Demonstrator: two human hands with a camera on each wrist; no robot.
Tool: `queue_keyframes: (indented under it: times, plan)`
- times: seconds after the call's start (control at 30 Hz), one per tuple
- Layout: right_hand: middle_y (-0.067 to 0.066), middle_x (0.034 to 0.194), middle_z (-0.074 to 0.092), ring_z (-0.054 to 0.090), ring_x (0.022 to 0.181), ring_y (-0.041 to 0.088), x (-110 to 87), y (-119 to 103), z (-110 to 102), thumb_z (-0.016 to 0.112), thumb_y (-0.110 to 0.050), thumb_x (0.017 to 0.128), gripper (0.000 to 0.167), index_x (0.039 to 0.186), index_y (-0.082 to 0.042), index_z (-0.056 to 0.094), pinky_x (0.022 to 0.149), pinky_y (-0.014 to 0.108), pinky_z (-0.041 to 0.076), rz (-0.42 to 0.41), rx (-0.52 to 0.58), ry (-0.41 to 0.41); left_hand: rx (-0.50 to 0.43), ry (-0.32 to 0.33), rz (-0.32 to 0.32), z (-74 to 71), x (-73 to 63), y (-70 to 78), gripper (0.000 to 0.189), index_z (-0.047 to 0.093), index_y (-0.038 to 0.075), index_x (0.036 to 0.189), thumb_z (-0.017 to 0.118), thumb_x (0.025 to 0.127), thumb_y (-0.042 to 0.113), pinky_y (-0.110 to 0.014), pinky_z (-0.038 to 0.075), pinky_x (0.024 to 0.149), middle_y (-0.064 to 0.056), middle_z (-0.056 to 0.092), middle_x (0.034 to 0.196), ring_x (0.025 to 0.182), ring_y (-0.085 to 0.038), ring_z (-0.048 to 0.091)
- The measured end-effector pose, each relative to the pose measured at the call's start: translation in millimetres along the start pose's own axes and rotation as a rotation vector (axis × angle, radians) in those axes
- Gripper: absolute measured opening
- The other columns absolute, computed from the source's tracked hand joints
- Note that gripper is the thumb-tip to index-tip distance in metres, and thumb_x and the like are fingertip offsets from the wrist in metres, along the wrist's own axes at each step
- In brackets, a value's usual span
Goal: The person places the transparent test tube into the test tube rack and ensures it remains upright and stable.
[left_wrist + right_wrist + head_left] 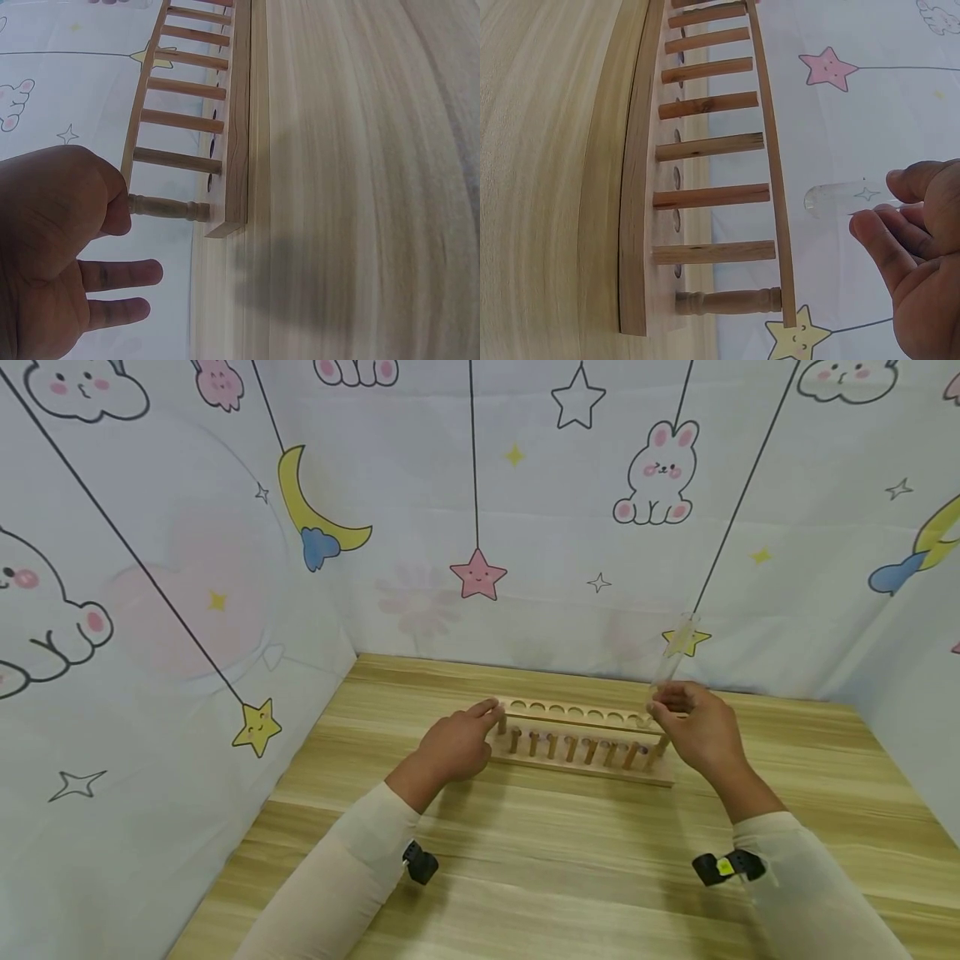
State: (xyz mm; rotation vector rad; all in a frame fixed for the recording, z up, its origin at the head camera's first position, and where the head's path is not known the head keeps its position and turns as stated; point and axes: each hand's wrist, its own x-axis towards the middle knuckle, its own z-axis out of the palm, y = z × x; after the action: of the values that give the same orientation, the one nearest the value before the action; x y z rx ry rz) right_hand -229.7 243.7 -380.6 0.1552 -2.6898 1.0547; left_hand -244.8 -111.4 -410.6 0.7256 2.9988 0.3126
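Observation:
A wooden test tube rack [585, 768] stands on the table, with a row of round holes in its top rail and upright pegs below. At its left end my left hand [457, 745] grips the top rail; in the left wrist view, two fingers [124, 274] of that hand stick out straight. My right hand [701, 727] pinches a clear test tube [677, 647] between thumb and fingers over the rack's right end. The tube tilts, its upper part leaning right. In the right wrist view its rounded end [817, 201] is apart from the top rail.
The rack rests on a wood-grain table [525, 877] near its back edge. Behind and to the left hangs a white cloth [420, 510] printed with stars, moons and rabbits. A small black camera is strapped to each forearm.

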Motion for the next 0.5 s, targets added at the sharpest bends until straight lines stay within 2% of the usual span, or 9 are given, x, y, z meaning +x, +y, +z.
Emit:
queue_keyframes:
  times: [0.5]
  plan:
    - [0.026,0.13,0.069,0.064,0.121,0.046,1.3,-1.0,2.6,0.064,-0.026,0.108,0.042,0.137,0.004,0.062,0.092,0.059,0.055,-0.002,-0.009,0.0,0.014,-0.003,-0.003,1.9,0.9,-0.7,0.06,0.043,0.015,0.164,0.053,0.105,0.007,-0.028,0.024,0.051,-0.004,0.035,0.171,0.053,-0.012,0.026]
